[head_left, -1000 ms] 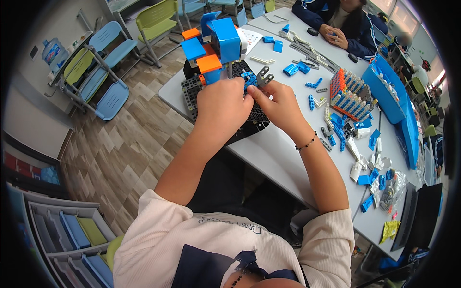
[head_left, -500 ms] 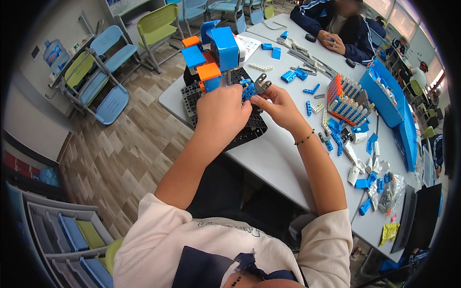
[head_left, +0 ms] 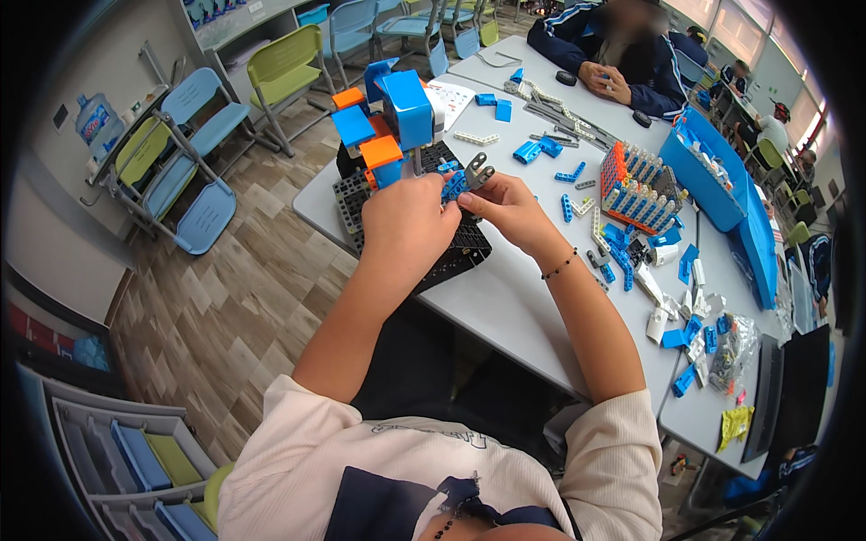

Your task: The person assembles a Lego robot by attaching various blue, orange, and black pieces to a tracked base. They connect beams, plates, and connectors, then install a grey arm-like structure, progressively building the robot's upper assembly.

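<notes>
Both of my hands meet at a blue toy building beam point(head_left: 456, 187) that has a grey forked connector point(head_left: 477, 171) at its end. My left hand point(head_left: 408, 219) is closed, its fingertips pressed on the beam's near end and partly hidden behind the hand. Thumb and fingers of my right hand point(head_left: 508, 204) pinch the beam just below the grey connector. Right behind stands a half-built model with a blue block point(head_left: 405, 110), orange panels point(head_left: 382, 151) and a black perforated base point(head_left: 466, 250). I cannot tell whether the beam is joined to the model.
Loose blue and white pieces point(head_left: 663, 287) lie along the table's right side. An orange, grey and white brick structure point(head_left: 639, 191) stands by a blue bin point(head_left: 706, 171). Across the table, a person's hands point(head_left: 606, 81) rest clasped. A clear plastic bag point(head_left: 735, 354) and yellow wrapper point(head_left: 735, 426) lie near the right edge.
The whole view has shifted slightly, with the scene moving a little left. Both hands keep their hold on the beam, and its grey connector has tilted slightly.
</notes>
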Tool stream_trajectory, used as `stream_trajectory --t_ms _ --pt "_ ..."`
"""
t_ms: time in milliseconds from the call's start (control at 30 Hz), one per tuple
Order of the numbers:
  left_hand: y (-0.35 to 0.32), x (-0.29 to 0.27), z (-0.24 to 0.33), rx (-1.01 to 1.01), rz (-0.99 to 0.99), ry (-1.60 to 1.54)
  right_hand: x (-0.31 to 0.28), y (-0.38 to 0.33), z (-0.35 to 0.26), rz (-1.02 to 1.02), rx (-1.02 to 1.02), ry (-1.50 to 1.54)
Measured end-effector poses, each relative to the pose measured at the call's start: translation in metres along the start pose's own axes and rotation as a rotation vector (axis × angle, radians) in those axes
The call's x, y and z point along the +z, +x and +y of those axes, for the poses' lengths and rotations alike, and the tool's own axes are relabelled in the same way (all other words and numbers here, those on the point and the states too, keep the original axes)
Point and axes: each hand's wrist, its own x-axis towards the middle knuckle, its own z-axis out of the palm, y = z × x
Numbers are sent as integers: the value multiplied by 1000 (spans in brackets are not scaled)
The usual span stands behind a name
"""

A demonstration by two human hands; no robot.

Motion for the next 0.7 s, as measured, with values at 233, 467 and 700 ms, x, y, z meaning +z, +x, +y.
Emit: stream_trajectory --t_ms 233,467,700 --pt "1 0 -1 2 -27 22 2 2 7 56 -234 -296" --pt "1 1 -3 22 -9 23 3 2 9 75 -296 -331" --pt "-2 2 -5 60 27 50 3 0 7 80 -171 -233"
